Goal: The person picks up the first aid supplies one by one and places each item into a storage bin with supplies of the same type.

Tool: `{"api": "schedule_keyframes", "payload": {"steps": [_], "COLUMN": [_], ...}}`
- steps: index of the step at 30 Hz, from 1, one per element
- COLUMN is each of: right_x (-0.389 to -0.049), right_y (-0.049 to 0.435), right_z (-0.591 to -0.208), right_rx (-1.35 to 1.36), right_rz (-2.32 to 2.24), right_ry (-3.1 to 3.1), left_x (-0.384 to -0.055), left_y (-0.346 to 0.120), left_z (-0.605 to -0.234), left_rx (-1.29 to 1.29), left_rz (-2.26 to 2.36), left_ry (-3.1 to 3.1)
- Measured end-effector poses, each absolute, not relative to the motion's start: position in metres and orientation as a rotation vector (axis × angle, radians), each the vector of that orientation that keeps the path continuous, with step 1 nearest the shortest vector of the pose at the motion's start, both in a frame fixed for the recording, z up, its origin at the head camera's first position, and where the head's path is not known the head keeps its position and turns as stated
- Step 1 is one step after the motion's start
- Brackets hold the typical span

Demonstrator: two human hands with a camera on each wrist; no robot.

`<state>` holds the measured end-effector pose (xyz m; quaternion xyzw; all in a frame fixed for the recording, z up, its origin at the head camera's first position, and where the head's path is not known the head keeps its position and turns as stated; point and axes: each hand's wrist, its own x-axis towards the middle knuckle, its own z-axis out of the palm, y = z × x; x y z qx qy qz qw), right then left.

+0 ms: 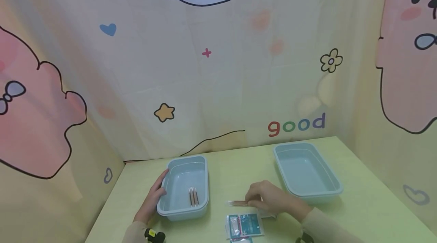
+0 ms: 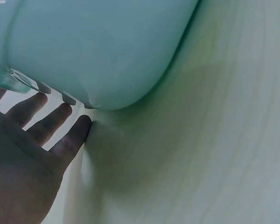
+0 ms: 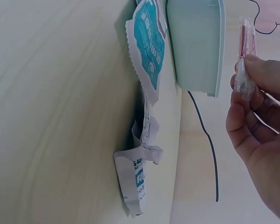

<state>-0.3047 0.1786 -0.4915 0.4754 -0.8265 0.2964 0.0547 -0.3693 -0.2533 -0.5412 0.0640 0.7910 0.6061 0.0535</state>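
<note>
My right hand (image 1: 269,196) pinches a clear packet of reddish-brown swab sticks (image 3: 246,42) between thumb and fingers, over the table just left of the right basin. Similar swab sticks (image 1: 193,197) in clear wrapping lie inside the left light-blue basin (image 1: 182,215), near its front right. At that basin's left side is my left hand (image 1: 151,201), its thumb at the rim. In the left wrist view its extended fingers (image 2: 74,133) meet the outer wall (image 2: 107,56). Teal-and-white sachets (image 1: 250,224) lie on the table just in front of my right hand.
A second light-blue basin (image 1: 315,193) stands at the right of the pale table (image 1: 239,174). In the right wrist view, a white packet (image 3: 129,179) with crumpled edges lies beside a teal sachet (image 3: 149,46). A printed curtain (image 1: 232,83) hangs behind the table.
</note>
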Motion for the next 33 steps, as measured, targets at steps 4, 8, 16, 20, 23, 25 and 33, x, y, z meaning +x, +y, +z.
{"api": "schedule_keyframes", "payload": {"steps": [4,8,16,20,23,25,33], "right_x": [-0.309,-0.313,-0.319,-0.322,-0.326,-0.328,-0.334], "right_y": [0.177,0.176,0.17,0.166,0.163,0.16,0.147], "right_z": [-0.489,-0.487,-0.48,-0.475,-0.472,-0.47,-0.458], "right_rx": [1.403,1.386,1.338,1.3,1.267,1.246,1.211], "right_rz": [0.944,0.962,1.098,1.127,1.14,1.158,1.198], "right_ry": [-2.577,-2.578,-2.598,-2.634,-2.657,-2.666,-2.654], "left_x": [-0.369,-0.368,-0.369,-0.369,-0.369,-0.369,-0.368], "left_y": [-0.253,-0.253,-0.252,-0.252,-0.252,-0.252,-0.252], "left_z": [-0.54,-0.539,-0.539,-0.537,-0.536,-0.536,-0.539], "left_rx": [0.192,0.2,0.194,0.182,0.18,0.183,0.196], "left_rz": [1.836,1.834,1.847,1.84,1.829,1.831,1.85], "left_ry": [2.406,2.404,2.394,2.393,2.404,2.407,2.391]}}
